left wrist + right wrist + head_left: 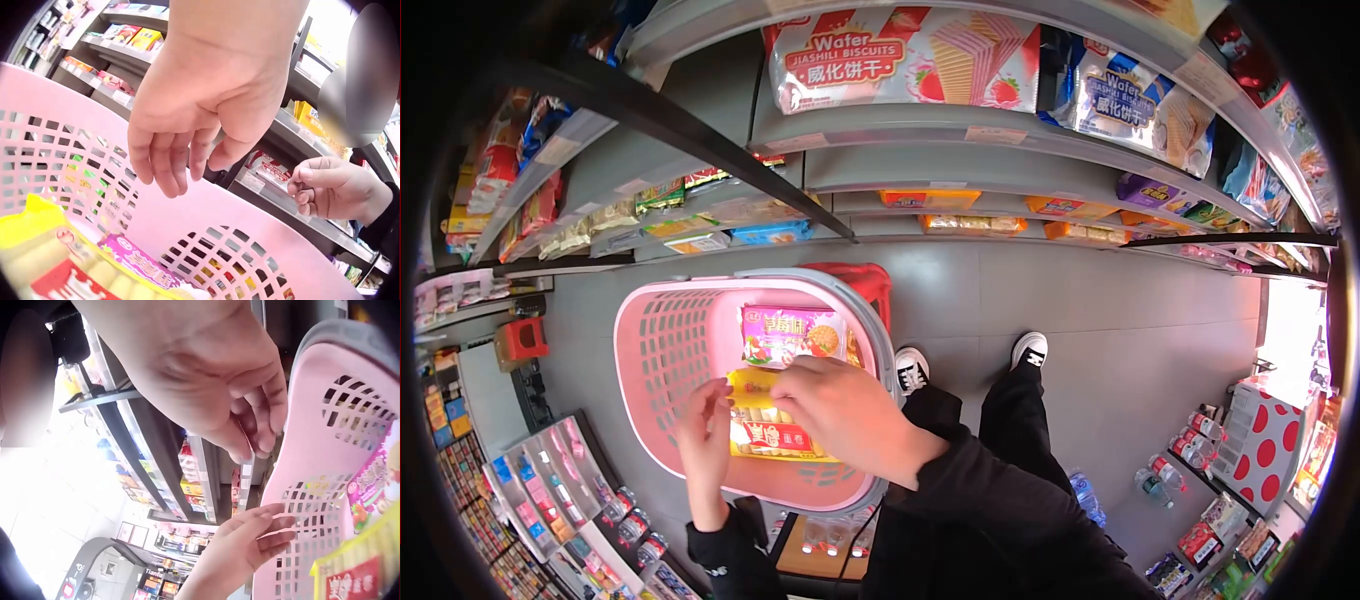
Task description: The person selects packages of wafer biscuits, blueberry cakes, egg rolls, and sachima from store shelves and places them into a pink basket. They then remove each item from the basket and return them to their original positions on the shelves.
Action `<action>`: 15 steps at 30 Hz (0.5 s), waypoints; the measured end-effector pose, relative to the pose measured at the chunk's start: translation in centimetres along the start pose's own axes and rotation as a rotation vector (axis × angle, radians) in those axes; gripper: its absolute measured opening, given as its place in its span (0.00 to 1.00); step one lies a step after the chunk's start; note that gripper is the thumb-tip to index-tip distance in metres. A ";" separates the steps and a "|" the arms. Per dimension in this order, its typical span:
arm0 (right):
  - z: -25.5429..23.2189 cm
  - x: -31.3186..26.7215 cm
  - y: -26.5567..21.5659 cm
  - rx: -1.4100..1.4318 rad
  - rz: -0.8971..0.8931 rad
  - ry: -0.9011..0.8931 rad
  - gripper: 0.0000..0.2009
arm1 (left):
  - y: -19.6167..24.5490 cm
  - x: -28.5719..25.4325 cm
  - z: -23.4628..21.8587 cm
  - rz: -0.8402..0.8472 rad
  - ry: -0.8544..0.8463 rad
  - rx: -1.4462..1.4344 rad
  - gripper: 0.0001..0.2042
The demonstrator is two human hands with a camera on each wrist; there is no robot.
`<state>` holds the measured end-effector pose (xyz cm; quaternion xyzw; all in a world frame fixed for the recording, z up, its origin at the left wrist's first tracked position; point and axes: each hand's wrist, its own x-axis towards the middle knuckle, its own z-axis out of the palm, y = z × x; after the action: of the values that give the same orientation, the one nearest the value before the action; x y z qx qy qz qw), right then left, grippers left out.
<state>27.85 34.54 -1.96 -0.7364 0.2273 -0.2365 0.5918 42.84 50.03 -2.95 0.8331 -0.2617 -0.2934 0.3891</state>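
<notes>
Both hands are over a pink shopping basket point(632, 345) with a slotted wall. My left hand point(703, 437) hangs with loosely bent fingers and holds nothing, as the left wrist view point(212, 94) shows. Opposite it, my right hand point(840, 400) has its fingers bent toward the thumb, with nothing visible between them in the right wrist view. Inside the basket lies a yellow pack of pale rolls point(770, 436) with a red label, below the hands and partly hidden by them in the head view. Beside it is a purple strawberry biscuit pack point(795, 335).
Shelves ahead carry wafer biscuit packs point(905, 60) and other snacks. A red object point(870, 285) shows behind the basket, and a red stool point(522, 340) stands to the left. Plastic bottles point(1165, 480) and a polka-dot box point(1260, 440) are at right. My shoes point(1028, 350) are beside the basket.
</notes>
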 end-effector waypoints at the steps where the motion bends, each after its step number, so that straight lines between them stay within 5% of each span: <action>1: 0.7 0.6 0.0 -0.116 -0.029 -0.100 0.05 | 0.0 0.7 -0.5 0.018 -0.034 0.080 0.10; 7: 4.3 4.5 1.2 -0.372 -0.171 -0.251 0.04 | 0.3 4.5 -1.8 0.008 -0.151 0.454 0.12; 15: 4.9 7.2 3.7 -0.618 -0.098 -0.370 0.05 | -1.8 7.1 -1.0 0.041 -0.431 0.903 0.16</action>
<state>36.30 33.10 -5.90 -0.9208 0.1413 -0.0476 0.3603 48.82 46.75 -5.89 0.8335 -0.4534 -0.3086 -0.0677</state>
